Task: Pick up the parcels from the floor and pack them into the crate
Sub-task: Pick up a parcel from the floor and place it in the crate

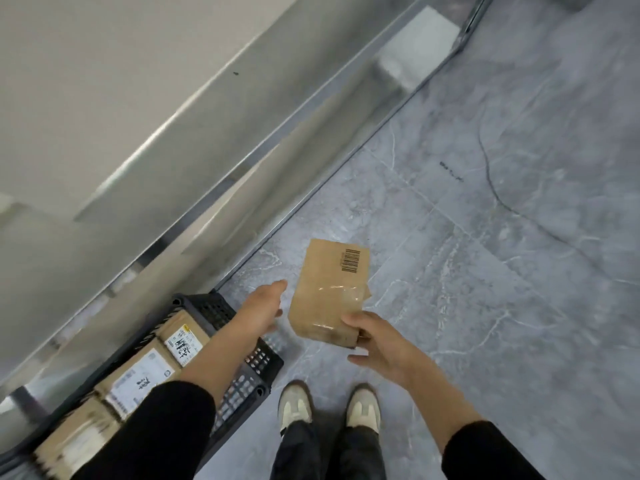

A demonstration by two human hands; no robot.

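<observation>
- Head view, looking down: the right hand [377,344] grips a brown cardboard parcel [329,285] at its near corner, with the thumb on the top face and the other fingers curled beneath.
- The parcel is held out over the grey marbled floor [485,271], just in front of the person and just beyond the crate's far end, touching neither.
- A black barcode [350,260] sits at the parcel's far right corner, and clear tape [332,296] runs across its middle.
- The left hand [265,308] reaches forward just beside the parcel's left edge, fingers extended and holding nothing. A narrow gap separates it from the cardboard.
- The left forearm passes over the far end of a black latticed crate [256,372], which stands at the floor's edge, along the foot of the pale wall [104,81].
- Inside the crate lie three labelled parcels [138,379] side by side, brown with white printed labels facing up. The print is too blurred to read.
- Two pale shoes [296,407] stand on the floor just to the right of the crate, below the held parcel.
- A white box [415,43] rests far off at the same wall edge of the floor.
- Black sleeves [485,455] cover both arms to mid-forearm.
</observation>
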